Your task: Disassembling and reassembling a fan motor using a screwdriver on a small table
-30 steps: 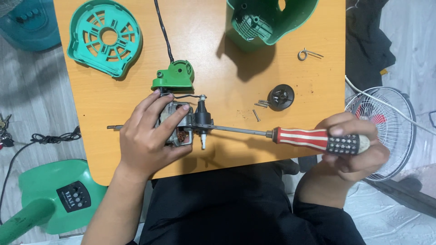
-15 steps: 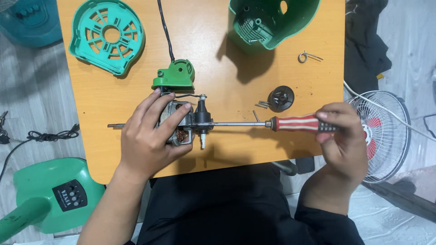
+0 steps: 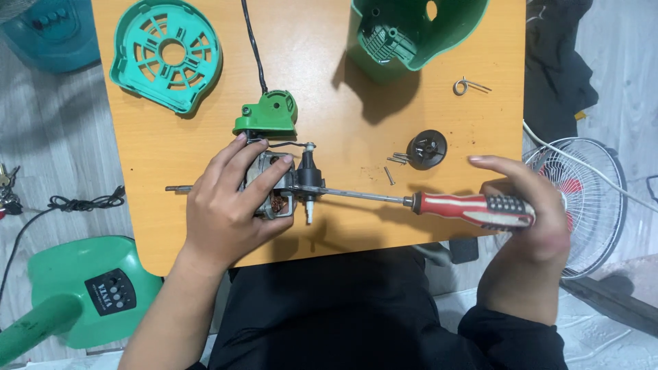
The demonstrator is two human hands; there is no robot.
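The fan motor (image 3: 274,188) lies near the front edge of the orange table (image 3: 329,109), gripped by the left hand (image 3: 229,205), fingers wrapped over its casing. The screwdriver (image 3: 439,204) reaches it from the right, its red handle resting in the loosely open right hand (image 3: 531,212). Farther off lie loose screws (image 3: 394,164), a black knob (image 3: 426,149) and a green grille (image 3: 166,53).
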